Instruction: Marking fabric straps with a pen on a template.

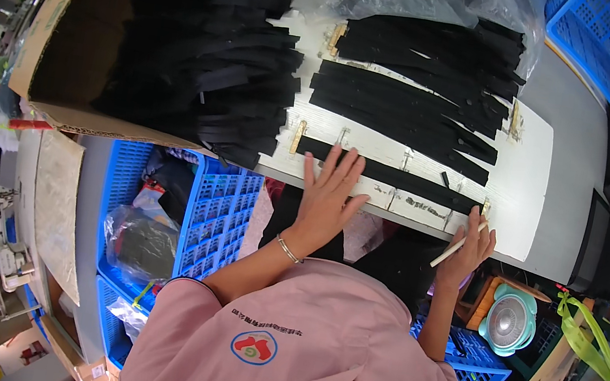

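Head view. Landmark: white board point(527, 174). Left of it, open cardboard box point(49, 30) holds a heap of black fabric strips point(191, 53), ends overhanging the board's left end. Below the board's left end, blue plastic basket point(223, 213) contains a clear-bagged dark bundle point(145, 243). Single black strip point(387, 177) lies along the board's near edge. Left hand point(329, 204): fingers spread, tips on strip. Right hand point(471, 253) grips white pen-shaped stick point(448, 253), fingertips at the strip's right end.
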{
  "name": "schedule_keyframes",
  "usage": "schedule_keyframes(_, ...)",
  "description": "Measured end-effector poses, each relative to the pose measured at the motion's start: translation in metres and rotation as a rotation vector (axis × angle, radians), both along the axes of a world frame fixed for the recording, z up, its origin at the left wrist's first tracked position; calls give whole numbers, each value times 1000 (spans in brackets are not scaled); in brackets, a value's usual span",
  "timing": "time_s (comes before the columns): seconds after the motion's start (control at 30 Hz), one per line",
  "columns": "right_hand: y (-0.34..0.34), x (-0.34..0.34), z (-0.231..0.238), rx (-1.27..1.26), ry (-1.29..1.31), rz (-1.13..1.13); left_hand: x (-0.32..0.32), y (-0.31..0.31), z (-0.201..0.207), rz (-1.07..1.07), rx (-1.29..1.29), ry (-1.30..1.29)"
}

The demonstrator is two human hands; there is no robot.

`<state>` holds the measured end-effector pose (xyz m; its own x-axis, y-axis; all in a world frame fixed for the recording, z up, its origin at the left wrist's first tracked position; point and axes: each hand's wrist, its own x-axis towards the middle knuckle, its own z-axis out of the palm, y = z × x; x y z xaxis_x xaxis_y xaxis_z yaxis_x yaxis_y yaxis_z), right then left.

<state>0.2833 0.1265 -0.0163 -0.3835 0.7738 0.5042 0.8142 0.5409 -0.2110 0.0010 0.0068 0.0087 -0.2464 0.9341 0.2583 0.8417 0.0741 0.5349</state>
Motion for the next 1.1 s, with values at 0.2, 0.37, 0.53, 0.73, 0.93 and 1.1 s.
schedule_keyframes(0.2,-9,-6,2,3,-28,-33,-32,-20,-5,166,-102,86)
schedule_keyframes(0.37,-14,-8,4,37,-40,-56,-41,-13,-3,138,-113,107)
schedule_keyframes(0.53,-10,-15,18,12,-34,-79,-39,-11,-4,163,-106,103)
schedule_keyframes(0.73,-11,-85,53,-419,636,16,-38,-11,-8,188,-71,114)
schedule_keyframes(0.93,-10,-170,67,-1021,781,297,-37,-12,-9,212,-56,123)
schedule_keyframes(1.1,-8,-212,34,-921,786,418,-35,-10,-11,230,-17,111)
